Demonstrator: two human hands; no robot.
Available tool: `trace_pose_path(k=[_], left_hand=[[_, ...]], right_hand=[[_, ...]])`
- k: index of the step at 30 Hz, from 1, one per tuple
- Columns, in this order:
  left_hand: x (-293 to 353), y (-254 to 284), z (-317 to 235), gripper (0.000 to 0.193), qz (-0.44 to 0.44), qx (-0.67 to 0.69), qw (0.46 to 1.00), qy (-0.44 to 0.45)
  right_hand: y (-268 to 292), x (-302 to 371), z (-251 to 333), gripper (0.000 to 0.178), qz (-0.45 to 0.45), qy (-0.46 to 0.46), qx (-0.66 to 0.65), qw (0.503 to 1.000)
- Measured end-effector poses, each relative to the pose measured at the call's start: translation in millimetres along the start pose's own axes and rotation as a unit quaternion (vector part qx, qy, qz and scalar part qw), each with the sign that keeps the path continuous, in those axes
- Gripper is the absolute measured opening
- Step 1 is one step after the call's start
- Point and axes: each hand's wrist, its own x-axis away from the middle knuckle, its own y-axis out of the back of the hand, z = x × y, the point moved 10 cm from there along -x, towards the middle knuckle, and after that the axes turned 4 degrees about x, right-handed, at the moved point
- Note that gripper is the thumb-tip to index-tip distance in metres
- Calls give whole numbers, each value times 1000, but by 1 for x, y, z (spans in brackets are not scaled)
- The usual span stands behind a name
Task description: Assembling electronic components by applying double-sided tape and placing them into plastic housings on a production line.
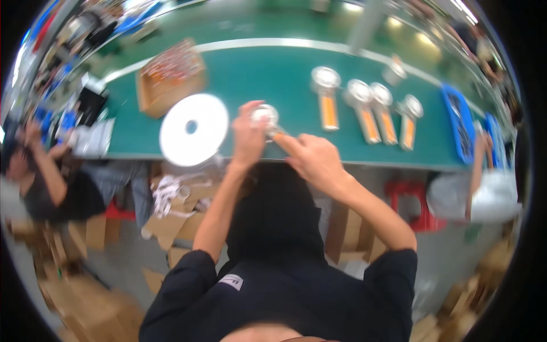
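Observation:
Both my hands are at the near edge of the green table (250, 74), on one device with a round white head (265, 115) and an orange-marked handle; it looks like a small handheld fan. My left hand (249, 137) is closed round the head's left side. My right hand (316, 161) grips the handle end, fingers closed and covering most of it. Blur hides the finer detail. To the right lie several similar devices, among them one with an orange strip (329, 111). Left of my hands is a large white reel (208, 128) with a hole in its middle.
An open cardboard box (149, 94) of small reddish pieces stands behind the reel. Blue trays (458, 122) line the right end. People sit on both sides, one with an arm (478, 154) near the trays. Cardboard and white strips (168, 194) lie below the table, beside a red stool (419, 208).

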Motion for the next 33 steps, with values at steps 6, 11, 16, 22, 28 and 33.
trace_pose_path(k=[6, 11, 16, 22, 28, 33], left_hand=[[4, -2, 5, 50, 19, 32, 999, -35], [10, 21, 10, 27, -40, 19, 999, 19], [4, 24, -2, 20, -49, 15, 998, 20], [-45, 135, -34, 13, -135, -137, 976, -105], [-107, 229, 33, 19, -104, -491, 864, -42], [-138, 230, 84, 27, -4, -611, 786, 97]], right_hand=[[33, 13, -13, 36, -42, -12, 35, 998], [98, 57, -74, 34, -124, -104, 52, 986], [172, 153, -197, 35, -298, -265, 91, 912], [160, 231, -299, 38, -281, -449, 189, 827], [127, 231, -321, 37, -248, -480, 231, 809], [121, 237, -325, 42, -283, -434, 206, 830]])
